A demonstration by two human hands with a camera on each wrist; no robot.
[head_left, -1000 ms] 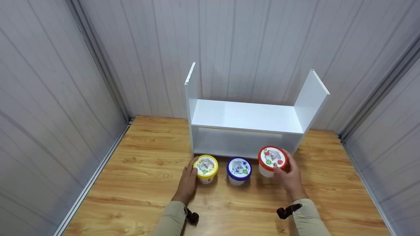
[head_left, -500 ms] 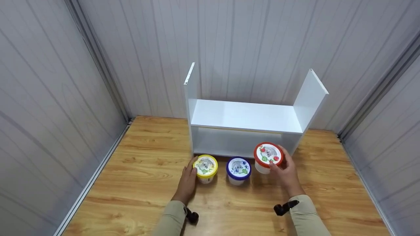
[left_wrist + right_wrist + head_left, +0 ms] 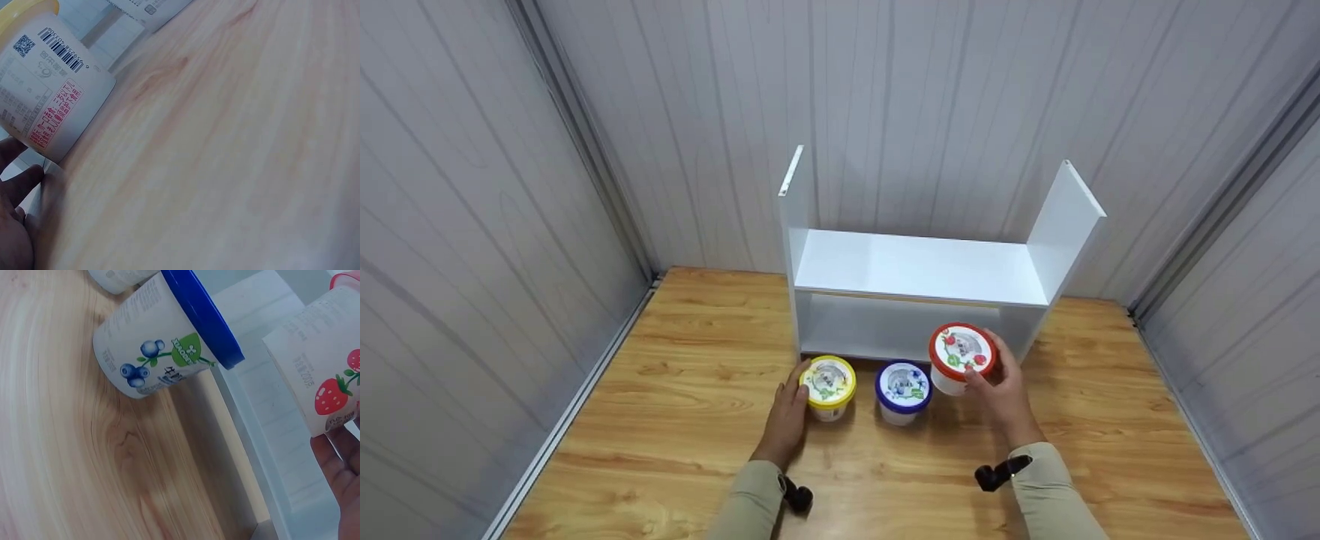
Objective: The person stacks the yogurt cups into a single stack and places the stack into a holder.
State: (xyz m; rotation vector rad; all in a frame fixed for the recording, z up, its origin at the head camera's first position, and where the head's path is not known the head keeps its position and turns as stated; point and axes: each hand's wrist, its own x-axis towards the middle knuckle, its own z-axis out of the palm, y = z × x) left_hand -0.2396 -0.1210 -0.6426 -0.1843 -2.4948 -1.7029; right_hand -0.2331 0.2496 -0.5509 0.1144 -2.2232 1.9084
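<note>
My right hand [image 3: 1003, 397] grips the red-lidded strawberry tub [image 3: 949, 382], thumb at the lid's front and fingers around its right side. In the right wrist view this strawberry tub [image 3: 323, 354] appears raised in front of the white shelf. To its left the blue-lidded blueberry tub [image 3: 901, 386] stands upright on the table. Further left is the yellow-lidded tub [image 3: 829, 384], its printed white side [image 3: 53, 84] showing in the left wrist view. My left hand [image 3: 786, 420] rests against that tub's left side, fingers relaxed.
Behind the tubs stands a white two-level shelf [image 3: 919, 268] with tall side panels. The wood-grain table [image 3: 697, 390] reaches back to a grey panelled wall [image 3: 735, 135], with side walls at left and right. A black wrist camera [image 3: 797, 496] sits on each wrist.
My right hand has carried the strawberry tub to the left and slightly toward the shelf, closer to the blueberry tub. My left hand and the other two tubs hold their places.
</note>
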